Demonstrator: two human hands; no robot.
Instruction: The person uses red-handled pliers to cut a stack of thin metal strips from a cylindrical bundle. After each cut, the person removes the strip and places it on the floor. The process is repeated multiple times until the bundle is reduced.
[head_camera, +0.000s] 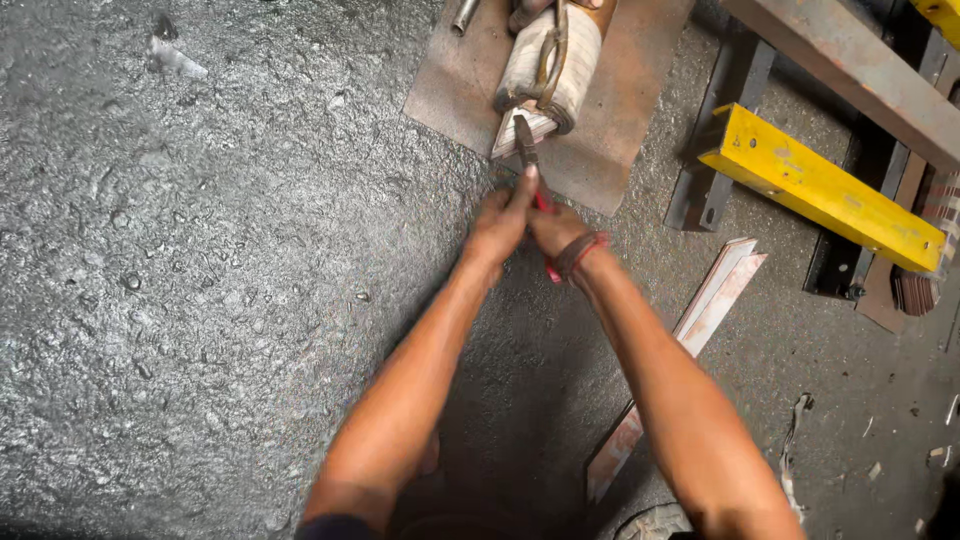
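Both hands are pressed together at the middle of the scene, and a pair of pliers (532, 170) is gripped between them. The left hand (497, 226) is closed tight over the red handles, one finger laid straight along the dark metal head. The right hand (556, 229) is wrapped shut round the same handles from the right side, a reddish band (579, 254) worn at its wrist, and a red handle end is seen poking out below it. The pliers' tip is held against the near end of a wrapped coil (548, 65), a pale, cloth-bound bundle, stained and fraying at the nearest corner, with a rusty metal loop strapped over it. The coil is laid on a flat rusty steel plate (612, 120), far from the body. Rough, glittering grey floor (220, 270) is spread to the left. To the right, a yellow painted bar (820, 190) is set across dark steel channels, with a rusted beam (850, 65) beyond. Pale thin strips (722, 290) are lying just right of the right forearm.
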